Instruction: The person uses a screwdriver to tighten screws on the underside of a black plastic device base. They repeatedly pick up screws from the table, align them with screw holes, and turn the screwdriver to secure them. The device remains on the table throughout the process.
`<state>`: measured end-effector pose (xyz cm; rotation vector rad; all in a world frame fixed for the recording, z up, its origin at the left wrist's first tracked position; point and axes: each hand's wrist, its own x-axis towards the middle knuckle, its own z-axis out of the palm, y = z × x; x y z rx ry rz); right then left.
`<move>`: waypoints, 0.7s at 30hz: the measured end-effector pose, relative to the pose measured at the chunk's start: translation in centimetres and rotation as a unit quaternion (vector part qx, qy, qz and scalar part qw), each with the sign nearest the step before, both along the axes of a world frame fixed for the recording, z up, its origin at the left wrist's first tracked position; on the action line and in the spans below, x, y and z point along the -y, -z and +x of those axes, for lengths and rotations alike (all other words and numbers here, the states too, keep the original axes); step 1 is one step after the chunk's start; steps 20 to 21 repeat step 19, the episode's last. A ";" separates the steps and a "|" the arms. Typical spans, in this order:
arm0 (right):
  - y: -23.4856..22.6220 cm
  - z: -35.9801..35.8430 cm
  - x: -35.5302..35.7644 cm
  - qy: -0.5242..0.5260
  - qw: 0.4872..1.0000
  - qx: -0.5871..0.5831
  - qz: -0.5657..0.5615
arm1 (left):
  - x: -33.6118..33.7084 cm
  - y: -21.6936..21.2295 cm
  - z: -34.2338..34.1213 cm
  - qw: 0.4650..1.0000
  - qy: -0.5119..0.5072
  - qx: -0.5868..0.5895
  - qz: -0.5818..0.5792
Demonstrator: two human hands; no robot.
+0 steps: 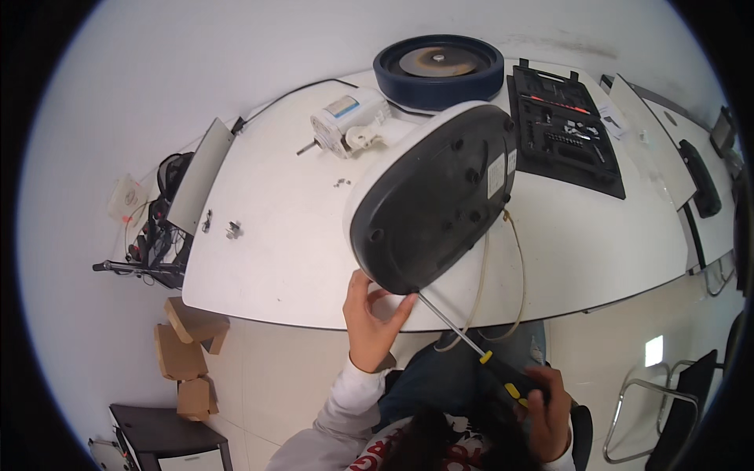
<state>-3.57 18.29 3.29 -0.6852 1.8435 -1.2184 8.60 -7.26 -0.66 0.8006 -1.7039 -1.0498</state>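
My left hand (371, 330) pinches the lower edge of an oval appliance base (424, 208), which has a black underside and a white shell. The base is tilted up on the table, its underside facing me, with several dark round recesses and a white label. In my right hand (554, 408) is a black-and-yellow screwdriver (457, 330). Its long shaft slants up to the left, and its tip is at the base's lower edge beside my left thumb. Whether it sits in a screw is hidden. A pale cord (520, 259) hangs from the base over the table's front edge.
Behind the base lie a white electric motor (342, 122) and a round dark-blue drum (440, 88). An open black tool case (565, 149) is at the right. Small metal parts (233, 230) rest on the white table (275, 259). Cardboard boxes (182, 345) and a chair (671, 408) stand on the floor.
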 end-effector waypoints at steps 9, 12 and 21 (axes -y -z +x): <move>-0.2 0.0 0.3 0.052 0.997 -0.030 -0.053 | -0.1 0.1 -0.2 1.000 -0.001 -0.016 0.009; -0.3 0.4 0.6 0.069 0.994 0.014 -0.080 | -0.1 0.0 -0.4 1.000 0.005 -0.013 0.004; 1.0 -0.8 0.3 -0.108 0.962 -0.237 -0.075 | -0.1 0.2 -0.3 1.000 -0.002 -0.016 0.002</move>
